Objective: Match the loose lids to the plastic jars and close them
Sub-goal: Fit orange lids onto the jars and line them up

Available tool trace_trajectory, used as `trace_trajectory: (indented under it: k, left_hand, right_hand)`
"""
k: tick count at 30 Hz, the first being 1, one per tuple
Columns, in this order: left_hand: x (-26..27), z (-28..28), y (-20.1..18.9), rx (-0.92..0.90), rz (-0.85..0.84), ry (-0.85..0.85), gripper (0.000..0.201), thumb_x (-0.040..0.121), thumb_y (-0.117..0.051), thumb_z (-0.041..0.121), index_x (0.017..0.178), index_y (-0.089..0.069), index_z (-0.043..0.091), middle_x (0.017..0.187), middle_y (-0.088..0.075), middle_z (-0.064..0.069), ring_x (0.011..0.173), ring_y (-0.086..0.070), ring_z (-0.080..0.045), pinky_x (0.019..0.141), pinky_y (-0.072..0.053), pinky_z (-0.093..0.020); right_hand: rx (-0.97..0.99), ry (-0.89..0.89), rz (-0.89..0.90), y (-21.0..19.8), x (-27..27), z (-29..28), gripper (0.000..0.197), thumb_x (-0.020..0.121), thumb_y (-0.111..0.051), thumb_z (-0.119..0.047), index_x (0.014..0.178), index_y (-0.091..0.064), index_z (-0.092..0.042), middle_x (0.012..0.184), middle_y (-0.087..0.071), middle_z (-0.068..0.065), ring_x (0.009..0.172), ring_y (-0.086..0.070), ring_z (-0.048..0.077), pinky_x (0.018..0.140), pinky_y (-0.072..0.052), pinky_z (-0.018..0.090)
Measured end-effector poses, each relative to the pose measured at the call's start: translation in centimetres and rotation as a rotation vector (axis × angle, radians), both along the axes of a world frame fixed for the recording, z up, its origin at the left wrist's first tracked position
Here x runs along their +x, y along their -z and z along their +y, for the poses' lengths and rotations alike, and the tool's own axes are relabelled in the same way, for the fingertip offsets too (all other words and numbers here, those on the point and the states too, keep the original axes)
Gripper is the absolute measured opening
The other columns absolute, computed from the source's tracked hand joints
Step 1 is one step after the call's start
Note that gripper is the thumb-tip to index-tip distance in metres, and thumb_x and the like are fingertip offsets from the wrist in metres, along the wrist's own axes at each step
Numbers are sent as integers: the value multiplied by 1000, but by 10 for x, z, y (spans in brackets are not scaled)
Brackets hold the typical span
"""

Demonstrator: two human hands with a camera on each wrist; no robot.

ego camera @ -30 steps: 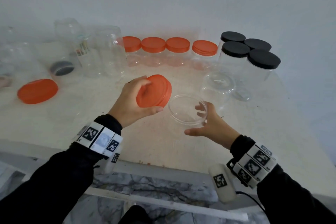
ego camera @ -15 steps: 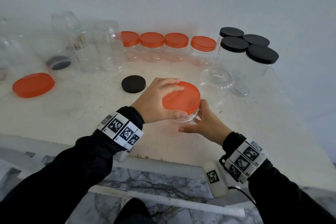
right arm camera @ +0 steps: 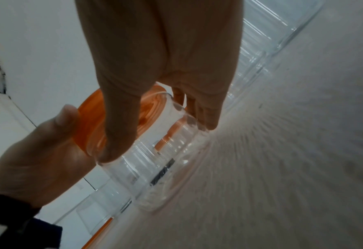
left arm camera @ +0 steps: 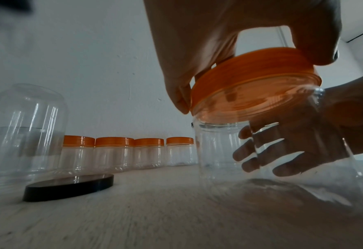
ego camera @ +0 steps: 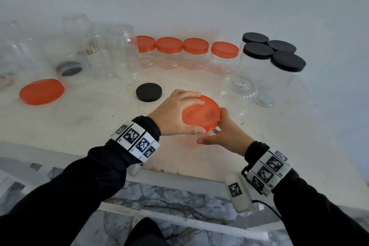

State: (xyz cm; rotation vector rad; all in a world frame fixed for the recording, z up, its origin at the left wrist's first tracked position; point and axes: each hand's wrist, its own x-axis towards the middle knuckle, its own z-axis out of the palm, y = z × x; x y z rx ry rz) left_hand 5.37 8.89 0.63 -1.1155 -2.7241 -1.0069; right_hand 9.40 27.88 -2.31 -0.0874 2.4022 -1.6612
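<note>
My left hand (ego camera: 175, 114) curls its fingers over the orange lid (ego camera: 200, 113), which sits slightly tilted on the mouth of the clear jar (left arm camera: 261, 151) near the table's front edge, while my right hand (ego camera: 225, 134) wraps the jar's side to brace it against the turn.

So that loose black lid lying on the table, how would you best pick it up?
Come from straight above and pinch the black lid across its rim with fingers and thumb. It lies flat on the table, low and round, so only its edge offers a hold; there is free space all around it.
</note>
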Motion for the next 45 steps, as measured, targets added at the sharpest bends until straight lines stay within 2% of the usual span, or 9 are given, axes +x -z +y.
trace_trajectory:
  k: [4, 9, 14, 17, 21, 24, 30, 35, 45]
  left_hand:
    - [-1, -5, 2, 34, -111, 14, 113, 44, -63, 79, 140, -35, 25, 144, -26, 13, 133, -20, -6, 108, -22, -28]
    - [-11, -19, 5, 133, -407, 0, 144, 27, -75, 75, 146, -8, 29, 152, -16, 11, 136, -21, -4, 107, -21, -25]
    - [-16, -17, 10, 98, -508, 13, 123, 45, -83, 33, 143, -9, 25, 134, -31, 10, 122, -36, -6, 93, -33, -9]
    - [-18, -16, 13, 160, -554, 40, 112, 46, -84, 27, 135, -16, 27, 124, -34, 18, 113, -41, 4, 82, -40, -4]
    - [-23, -21, 17, 176, -595, 21, 112, 47, -83, 23, 139, -19, 20, 126, -37, 12, 116, -42, -4, 87, -43, -10]
    - [-25, -21, 19, 155, -640, 46, 116, 44, -87, 30, 141, -22, 24, 133, -41, 7, 123, -42, -8, 99, -40, -22]
    - [-25, -19, 20, 129, -652, 32, 107, 50, -85, 25, 139, -26, 26, 127, -40, 17, 122, -40, -8, 105, -35, -27]
    - [-23, -18, 16, 87, -641, 57, 110, 42, -80, 46, 139, -31, 25, 128, -39, 18, 124, -39, -8, 104, -35, -28]
    - [-23, -17, 13, 97, -651, 65, 84, 51, -81, 30, 118, -34, 47, 120, -41, 24, 113, -41, 8, 95, -36, -17]
  right_hand:
    - [112, -80, 11, -10, -2, 6, 100, 59, -86, -25, 133, -19, -22, 133, -38, -6, 126, -40, 13, 106, -38, 36]
    - [266, -121, 133, -60, -8, 20, 109, 56, -84, -31, 141, -17, -24, 145, -28, -3, 127, -35, 11, 103, -34, 31]
    - [733, -433, 231, -105, -17, 3, 93, 70, -80, -32, 143, -22, -31, 146, -25, -6, 129, -33, 13, 102, -33, 27]
    - [885, -573, 205, -112, -22, -16, 90, 73, -76, -37, 144, -20, -33, 145, -24, -5, 126, -36, 17, 102, -36, 32]
    - [1113, -621, 157, -107, -28, -33, 99, 74, -74, -43, 147, -8, -34, 147, -24, 1, 125, -40, 24, 102, -40, 40]
    - [1128, -614, 162, -106, -30, -35, 99, 71, -77, -38, 145, -12, -40, 140, -29, 1, 118, -45, 24, 97, -44, 40]
    - [1171, -698, 158, -113, -32, -35, 102, 67, -77, -23, 141, -13, -51, 140, -20, -3, 119, -34, 24, 95, -43, 45]
    - [1224, -718, 144, -112, -34, -39, 105, 66, -76, -19, 136, -8, -60, 136, -18, -2, 116, -31, 24, 90, -47, 46]
    - [1212, -750, 134, -113, -38, -39, 100, 63, -78, -14, 137, -20, -49, 136, -16, -2, 114, -33, 22, 86, -49, 44]
